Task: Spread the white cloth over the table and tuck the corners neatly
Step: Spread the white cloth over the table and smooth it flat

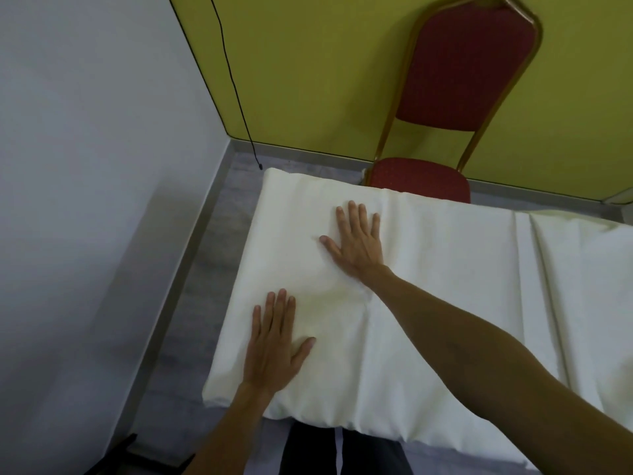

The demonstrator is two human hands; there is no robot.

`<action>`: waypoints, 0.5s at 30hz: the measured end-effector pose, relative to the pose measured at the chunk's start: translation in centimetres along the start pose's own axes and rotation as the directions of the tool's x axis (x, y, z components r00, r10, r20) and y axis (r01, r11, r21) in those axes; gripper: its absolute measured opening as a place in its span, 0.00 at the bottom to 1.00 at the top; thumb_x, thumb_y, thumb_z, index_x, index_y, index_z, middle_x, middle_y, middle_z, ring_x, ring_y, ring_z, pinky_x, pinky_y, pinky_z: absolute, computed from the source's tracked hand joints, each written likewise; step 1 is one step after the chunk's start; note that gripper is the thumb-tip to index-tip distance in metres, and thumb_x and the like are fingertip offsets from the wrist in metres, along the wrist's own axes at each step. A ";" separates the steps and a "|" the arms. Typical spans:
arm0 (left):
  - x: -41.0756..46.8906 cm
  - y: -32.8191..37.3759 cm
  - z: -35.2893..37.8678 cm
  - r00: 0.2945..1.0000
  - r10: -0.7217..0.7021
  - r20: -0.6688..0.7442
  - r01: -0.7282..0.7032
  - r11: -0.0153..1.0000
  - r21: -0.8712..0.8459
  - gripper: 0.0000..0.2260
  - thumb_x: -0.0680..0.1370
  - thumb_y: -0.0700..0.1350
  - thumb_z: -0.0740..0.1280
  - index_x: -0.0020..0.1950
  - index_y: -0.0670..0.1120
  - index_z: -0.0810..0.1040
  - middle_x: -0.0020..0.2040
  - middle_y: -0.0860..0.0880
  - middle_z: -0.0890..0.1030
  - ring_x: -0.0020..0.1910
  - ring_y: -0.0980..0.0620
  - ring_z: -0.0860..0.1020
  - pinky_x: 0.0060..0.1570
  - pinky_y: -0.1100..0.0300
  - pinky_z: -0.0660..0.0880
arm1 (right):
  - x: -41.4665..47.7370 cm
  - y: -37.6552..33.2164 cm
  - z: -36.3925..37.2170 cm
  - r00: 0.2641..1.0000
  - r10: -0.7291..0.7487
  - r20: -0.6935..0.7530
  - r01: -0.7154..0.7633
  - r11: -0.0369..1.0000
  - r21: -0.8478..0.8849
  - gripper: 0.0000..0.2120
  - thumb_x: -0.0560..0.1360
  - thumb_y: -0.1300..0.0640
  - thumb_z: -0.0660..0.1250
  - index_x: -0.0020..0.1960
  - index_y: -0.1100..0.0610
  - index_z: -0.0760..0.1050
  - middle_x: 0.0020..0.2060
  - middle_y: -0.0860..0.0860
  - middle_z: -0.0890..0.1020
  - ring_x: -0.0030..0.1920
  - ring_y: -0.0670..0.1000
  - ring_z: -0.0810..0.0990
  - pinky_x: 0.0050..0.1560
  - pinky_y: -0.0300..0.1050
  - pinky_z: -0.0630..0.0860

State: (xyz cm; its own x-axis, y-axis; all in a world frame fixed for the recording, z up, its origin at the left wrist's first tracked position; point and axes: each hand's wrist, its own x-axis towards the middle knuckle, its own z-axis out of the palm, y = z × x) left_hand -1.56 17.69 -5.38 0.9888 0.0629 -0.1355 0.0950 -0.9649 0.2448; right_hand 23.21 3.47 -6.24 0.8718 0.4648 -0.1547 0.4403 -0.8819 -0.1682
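Observation:
The white cloth [445, 269] covers the table from its left end to the right edge of the view, hiding the tabletop fully. Two long creases run across it on the right. My left hand [274, 344] lies flat, palm down, near the cloth's front left corner, fingers apart. My right hand [358, 240] lies flat further back on the cloth, palm down with fingers spread, its forearm crossing the cloth from the right. Between the two hands the cloth shows slight wrinkles. Neither hand holds anything.
A red chair with a gold frame [455, 97] stands behind the table against the yellow wall. A black cable [236, 97] hangs down that wall to the grey floor [191, 303]. A white wall is close on the left. My dark trousers show below the table's front edge.

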 end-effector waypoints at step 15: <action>4.6 8.0 0.2 0.980 0.197 0.032 -0.197 0.980 -0.002 0.37 0.79 0.64 0.56 0.77 0.38 0.58 0.79 0.39 0.55 0.79 0.41 0.50 0.75 0.40 0.54 | -11.5 10.8 -0.9 0.987 0.159 0.021 -0.159 0.987 0.010 0.39 0.81 0.33 0.41 0.81 0.59 0.41 0.81 0.56 0.44 0.80 0.58 0.41 0.79 0.62 0.42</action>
State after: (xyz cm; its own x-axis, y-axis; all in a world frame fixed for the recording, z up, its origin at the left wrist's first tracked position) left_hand 3.70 10.19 -4.22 0.9839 -0.1364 -0.1153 -0.1013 -0.9579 0.2687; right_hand 18.15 -11.43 -5.41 0.9261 0.3200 -0.2000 0.2936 -0.9440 -0.1508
